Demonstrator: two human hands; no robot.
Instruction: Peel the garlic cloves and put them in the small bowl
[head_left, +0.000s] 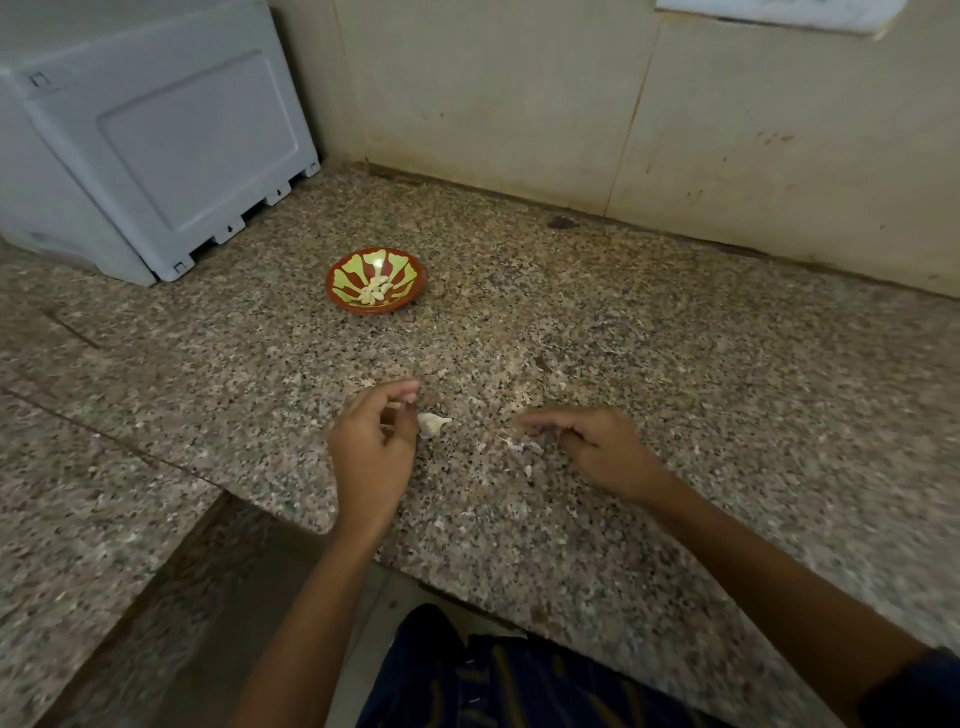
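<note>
Dark cloth with thin stripes (519, 686) fills the bottom edge, closest to the lens, with two bare forearms reaching up from either side of it over the speckled granite bench (675, 322). Its polished stone is mottled pink, grey and black, with a seam line running across its left part and a straight front edge.

At far left stands a pale grey plastic appliance (150, 140), boxy, with a recessed rectangular panel and small notched feet along its base. Right of it, well apart from the hands, sits the small bowl (375, 281), round and shallow, glazed red-brown with yellow-green petal shapes fanning out from the centre. A heap of peeled cloves (375, 292), smooth and creamy, lies in its bottom.

Nearer, the left hand (374, 441) has its fingers curled inward, thumb and fingertips drawn together in a narrow grip; something pale shows between them, but I cannot tell what it is. Just beside its thumb, on the stone, lies a garlic clove (432, 423), whitish, papery and pointed at one end.

Further right, thin scraps of garlic skin (519, 446) lie scattered on the bench under the right hand (602, 452), which is blurred; its fingers are bent and point left, low over the scraps, and whether they pinch anything cannot be told.

Behind everything rises a beige tiled wall (623, 104), smooth, stained with small brown marks.
</note>
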